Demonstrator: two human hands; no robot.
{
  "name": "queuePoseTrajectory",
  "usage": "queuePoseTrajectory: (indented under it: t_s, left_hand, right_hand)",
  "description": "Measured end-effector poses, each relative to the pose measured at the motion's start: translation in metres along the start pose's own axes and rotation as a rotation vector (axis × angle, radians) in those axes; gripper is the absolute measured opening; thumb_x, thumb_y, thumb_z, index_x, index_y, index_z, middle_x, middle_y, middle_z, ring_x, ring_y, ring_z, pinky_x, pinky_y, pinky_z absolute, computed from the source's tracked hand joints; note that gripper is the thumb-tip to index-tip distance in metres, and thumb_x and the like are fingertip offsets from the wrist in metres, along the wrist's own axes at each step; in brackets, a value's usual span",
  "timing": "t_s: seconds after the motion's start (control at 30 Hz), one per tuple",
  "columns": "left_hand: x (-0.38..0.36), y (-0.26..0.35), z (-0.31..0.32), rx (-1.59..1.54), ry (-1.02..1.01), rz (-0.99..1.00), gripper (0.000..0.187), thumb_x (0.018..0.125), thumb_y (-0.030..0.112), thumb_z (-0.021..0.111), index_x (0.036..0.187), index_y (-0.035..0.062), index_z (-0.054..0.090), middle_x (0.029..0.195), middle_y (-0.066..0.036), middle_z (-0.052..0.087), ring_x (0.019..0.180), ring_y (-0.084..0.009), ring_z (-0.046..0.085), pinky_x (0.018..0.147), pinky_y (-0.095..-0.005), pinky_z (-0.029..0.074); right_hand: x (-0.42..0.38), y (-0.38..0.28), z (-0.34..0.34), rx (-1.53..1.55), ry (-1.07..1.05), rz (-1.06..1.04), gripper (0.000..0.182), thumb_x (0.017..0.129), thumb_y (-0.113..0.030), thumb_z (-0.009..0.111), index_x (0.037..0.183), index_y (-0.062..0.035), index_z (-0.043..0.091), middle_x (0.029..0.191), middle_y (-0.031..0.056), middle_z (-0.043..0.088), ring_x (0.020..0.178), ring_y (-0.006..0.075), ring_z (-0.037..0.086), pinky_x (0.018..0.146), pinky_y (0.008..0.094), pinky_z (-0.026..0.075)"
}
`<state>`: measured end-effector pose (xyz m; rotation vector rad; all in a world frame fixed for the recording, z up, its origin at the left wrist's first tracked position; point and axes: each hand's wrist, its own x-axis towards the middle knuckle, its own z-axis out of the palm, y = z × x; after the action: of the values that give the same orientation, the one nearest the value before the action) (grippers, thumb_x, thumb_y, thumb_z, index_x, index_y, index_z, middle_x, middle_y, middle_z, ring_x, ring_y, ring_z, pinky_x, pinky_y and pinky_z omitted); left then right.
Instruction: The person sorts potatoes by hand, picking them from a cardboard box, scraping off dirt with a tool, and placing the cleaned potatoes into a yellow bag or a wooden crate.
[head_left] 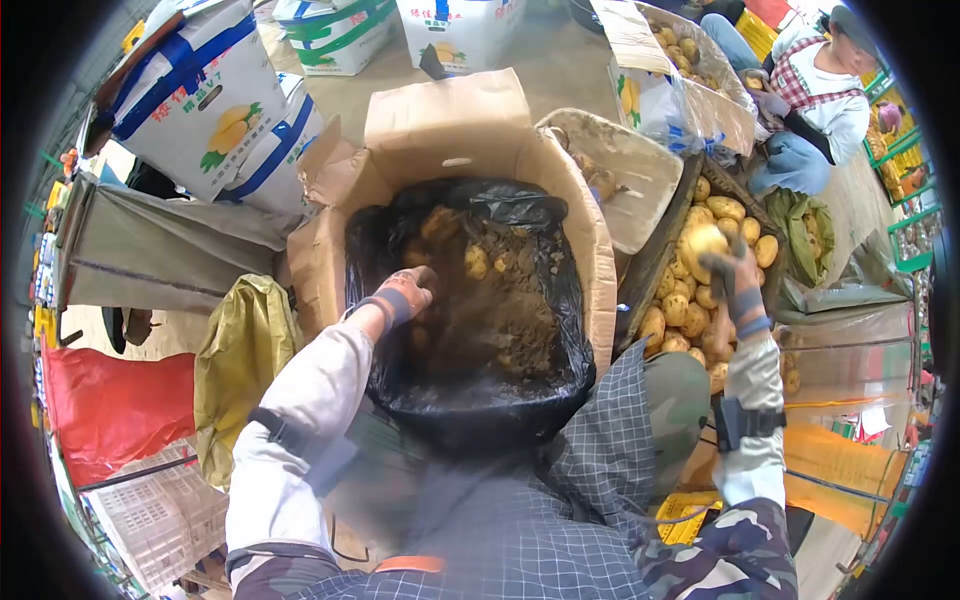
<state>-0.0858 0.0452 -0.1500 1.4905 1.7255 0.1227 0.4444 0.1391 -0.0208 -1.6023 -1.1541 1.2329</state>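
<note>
My left hand (408,290) is over the left side of a cardboard box (455,115) lined with a black plastic bag (515,205). Its fingers are curled together, and whatever they hold is hidden. Inside the bag lie dirt-covered potatoes (477,262) and loose brown soil (530,310). To the right, my right hand (738,275) grips a yellow potato (703,245), smeared by motion, above a crate (628,325) heaped with cleaner potatoes (690,318).
A dirty pale tray (640,195) leans between box and crate. Printed cartons (215,130) stand at the back left. At the upper right a person (815,95) sits beside an open carton of potatoes (685,60). An olive sack (245,350) hangs left of the box.
</note>
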Motion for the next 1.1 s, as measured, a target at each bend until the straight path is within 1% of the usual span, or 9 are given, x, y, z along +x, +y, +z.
queuePoseTrajectory:
  t_s: [0.2,0.23,0.4,0.47,0.57,0.67,0.77,0.87,1.1]
  left_hand:
    - [0.083,-0.002,0.020,0.243,0.318,-0.236,0.074,0.087,0.036,0.069,0.149,0.0051,0.043,0.152,-0.022,0.046,0.141,-0.0358,0.044,0.116,-0.0403,0.038]
    - [0.099,0.001,0.009,0.117,0.253,-0.290,0.087,0.084,0.039,0.074,0.154,0.0023,0.035,0.155,-0.023,0.042,0.144,-0.0354,0.041,0.119,-0.0384,0.033]
    - [0.182,-0.043,0.038,0.008,0.389,-0.272,0.090,0.079,0.042,0.080,0.149,0.0014,0.040,0.153,-0.019,0.045,0.140,-0.0333,0.045,0.114,-0.0386,0.039]
    - [0.189,-0.058,0.050,-0.189,0.485,-0.248,0.087,0.079,0.039,0.081,0.147,0.0016,0.043,0.151,-0.018,0.049,0.135,-0.0326,0.051,0.110,-0.0386,0.044]
    - [0.189,-0.090,0.064,-1.669,0.098,-0.117,0.093,0.077,0.036,0.085,0.150,0.0020,0.037,0.148,-0.019,0.051,0.126,-0.0333,0.057,0.104,-0.0397,0.048]
    - [0.179,-0.095,0.060,-0.861,0.280,-0.213,0.094,0.073,0.035,0.089,0.148,0.0017,0.041,0.139,-0.019,0.058,0.117,-0.0325,0.063,0.100,-0.0393,0.050]
    - [0.198,-0.065,0.080,-0.963,0.435,-0.303,0.095,0.069,0.038,0.092,0.144,0.0008,0.047,0.130,-0.017,0.064,0.113,-0.0302,0.065,0.099,-0.0375,0.050]
    - [0.245,-0.072,0.104,-0.384,0.800,-0.602,0.092,0.067,0.038,0.093,0.140,0.0008,0.052,0.124,-0.017,0.067,0.110,-0.0293,0.066,0.096,-0.0365,0.051]
    - [0.143,-0.061,0.039,-1.213,-0.073,-0.338,0.075,0.079,0.029,0.086,0.140,0.0028,0.052,0.118,-0.015,0.069,0.103,-0.0280,0.068,0.090,-0.0399,0.055]
  right_hand:
    - [-0.046,0.205,-0.144,-0.184,0.166,0.237,0.035,0.092,-0.044,0.066,0.099,-0.0103,0.063,0.069,0.0048,0.062,0.046,0.0160,0.051,0.042,0.0324,0.041]
    - [-0.069,0.192,-0.139,0.165,0.289,0.521,0.035,0.094,-0.043,0.063,0.107,-0.0105,0.063,0.074,0.0030,0.063,0.049,0.0132,0.048,0.045,0.0300,0.040]
    - [-0.119,0.180,-0.135,0.448,0.328,0.545,0.035,0.096,-0.040,0.060,0.115,-0.0096,0.061,0.079,0.0008,0.063,0.054,0.0110,0.048,0.047,0.0281,0.039]
    - [-0.119,0.181,-0.137,0.415,0.296,0.527,0.038,0.097,-0.039,0.059,0.120,-0.0083,0.060,0.083,0.0012,0.063,0.056,0.0106,0.048,0.047,0.0275,0.039]
    - [-0.101,0.174,-0.130,0.316,0.178,0.421,0.049,0.100,-0.039,0.053,0.134,-0.0038,0.056,0.090,0.0035,0.064,0.057,0.0101,0.049,0.046,0.0264,0.040]
    - [-0.079,0.138,-0.093,0.443,0.252,0.445,0.052,0.101,-0.040,0.050,0.136,-0.0019,0.055,0.090,0.0056,0.064,0.056,0.0109,0.050,0.048,0.0262,0.042]
    - [-0.068,0.103,-0.064,0.468,0.199,0.437,0.053,0.101,-0.039,0.051,0.136,0.0001,0.055,0.092,0.0085,0.065,0.057,0.0117,0.053,0.048,0.0258,0.043]
    - [-0.070,0.081,-0.055,0.375,0.110,0.369,0.052,0.100,-0.038,0.053,0.135,0.0014,0.055,0.093,0.0105,0.068,0.056,0.0123,0.057,0.046,0.0254,0.045]
    - [-0.074,0.019,-0.056,0.192,0.089,0.077,0.046,0.097,-0.033,0.054,0.126,0.0014,0.061,0.090,0.0069,0.068,0.059,0.0077,0.056,0.050,0.0210,0.043]
